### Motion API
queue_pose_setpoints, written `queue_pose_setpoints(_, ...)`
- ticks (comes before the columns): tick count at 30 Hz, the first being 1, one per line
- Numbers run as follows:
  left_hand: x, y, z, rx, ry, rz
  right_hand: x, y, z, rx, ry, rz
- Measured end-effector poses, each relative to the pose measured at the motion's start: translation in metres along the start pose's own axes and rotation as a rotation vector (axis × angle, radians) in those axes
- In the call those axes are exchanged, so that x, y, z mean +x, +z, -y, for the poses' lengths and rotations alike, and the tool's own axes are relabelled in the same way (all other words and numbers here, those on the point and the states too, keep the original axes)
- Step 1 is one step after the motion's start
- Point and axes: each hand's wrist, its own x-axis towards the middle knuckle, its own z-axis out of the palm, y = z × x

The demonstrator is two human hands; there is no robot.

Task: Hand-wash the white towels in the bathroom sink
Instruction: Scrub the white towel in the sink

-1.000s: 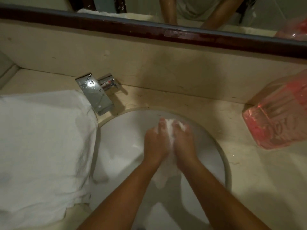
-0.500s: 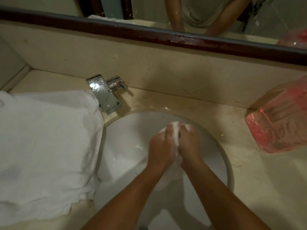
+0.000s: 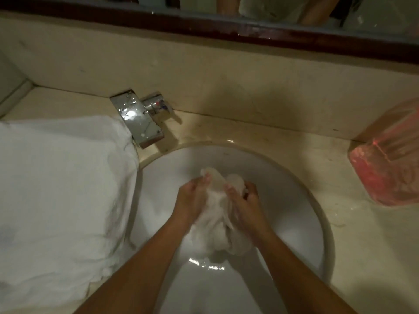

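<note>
Over the sink (image 3: 303,214), the left hand (image 3: 192,200) and right hand (image 3: 246,201) sit knuckles-up, side by side. Both clutch the bunched wet towel (image 3: 217,227) between them.

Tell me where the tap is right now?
In the head view the chrome tap sits on the counter at the back-left rim of the sink, right beside the white towel pile on its left.
</note>
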Motion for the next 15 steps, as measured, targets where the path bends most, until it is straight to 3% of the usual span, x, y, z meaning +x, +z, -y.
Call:
queue_pose_setpoints(4, -0.008, 0.024, 0.035, -0.102, -0.005, 0.038, 0.01, 0.009, -0.007, -0.025, -0.045, 0.049)
queue_pose_setpoints(9, -0.013, 0.031, 0.022, -0.141, 0.052, -0.083, 0.006, 0.012, 0.001, 0.094, -0.071, -0.028)
queue_pose_setpoints(15, -0.014, 0.002, -0.012, -0.304, 0.103, -0.234, -0.011, -0.035, 0.024, 0.512, -0.034, -0.163)
